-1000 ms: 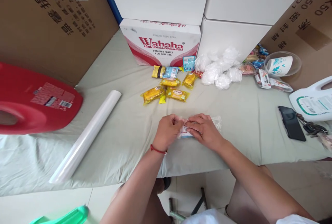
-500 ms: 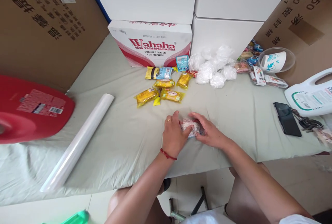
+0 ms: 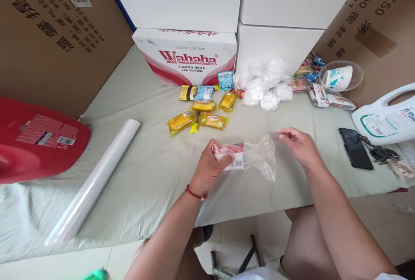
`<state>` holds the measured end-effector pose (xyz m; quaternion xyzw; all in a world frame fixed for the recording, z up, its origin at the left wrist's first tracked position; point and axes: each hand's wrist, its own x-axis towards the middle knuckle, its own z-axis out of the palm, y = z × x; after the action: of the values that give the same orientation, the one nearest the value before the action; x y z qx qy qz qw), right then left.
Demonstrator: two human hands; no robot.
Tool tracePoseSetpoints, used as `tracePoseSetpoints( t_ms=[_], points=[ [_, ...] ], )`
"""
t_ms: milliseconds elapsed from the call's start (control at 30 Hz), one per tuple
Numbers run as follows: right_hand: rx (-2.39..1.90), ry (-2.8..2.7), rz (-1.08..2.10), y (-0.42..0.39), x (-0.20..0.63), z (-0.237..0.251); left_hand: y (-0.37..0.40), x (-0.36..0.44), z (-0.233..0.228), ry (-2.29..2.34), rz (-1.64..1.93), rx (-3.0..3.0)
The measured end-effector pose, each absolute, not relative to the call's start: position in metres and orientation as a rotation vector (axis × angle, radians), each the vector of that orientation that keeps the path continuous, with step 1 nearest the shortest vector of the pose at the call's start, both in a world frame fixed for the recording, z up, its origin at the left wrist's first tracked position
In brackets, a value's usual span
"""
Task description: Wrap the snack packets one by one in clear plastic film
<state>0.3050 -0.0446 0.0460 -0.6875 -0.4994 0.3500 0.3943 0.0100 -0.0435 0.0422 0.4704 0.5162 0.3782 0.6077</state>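
While the left hand (image 3: pixel 207 168) grips a small red-and-white snack packet (image 3: pixel 231 159), its long axis crosswise, the right hand (image 3: pixel 300 147) pinches clear plastic film (image 3: pixel 262 159) — stretched rightward.

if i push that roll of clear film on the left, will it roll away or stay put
The roll of clear film is a long smooth cylinder lying flat, so a sideways push would likely set it rolling. The soft grey-green cover may slow it. Its near end lies close to the table edge, so it could drop off.
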Motion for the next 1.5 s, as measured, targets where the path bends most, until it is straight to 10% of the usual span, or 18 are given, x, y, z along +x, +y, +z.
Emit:
tracePoseSetpoints(
  t_ms=[967,1500],
  points=[
    [-1.515,-1.885,1.299,-0.067,0.230,0.060,-0.026,-0.026,0.077,1.070,0.698,1.319],
    [-0.871,-0.594,1.822,-0.083,0.172,0.046,-0.057,0.022,0.020,1.086,1.208,2.633]
  ],
)
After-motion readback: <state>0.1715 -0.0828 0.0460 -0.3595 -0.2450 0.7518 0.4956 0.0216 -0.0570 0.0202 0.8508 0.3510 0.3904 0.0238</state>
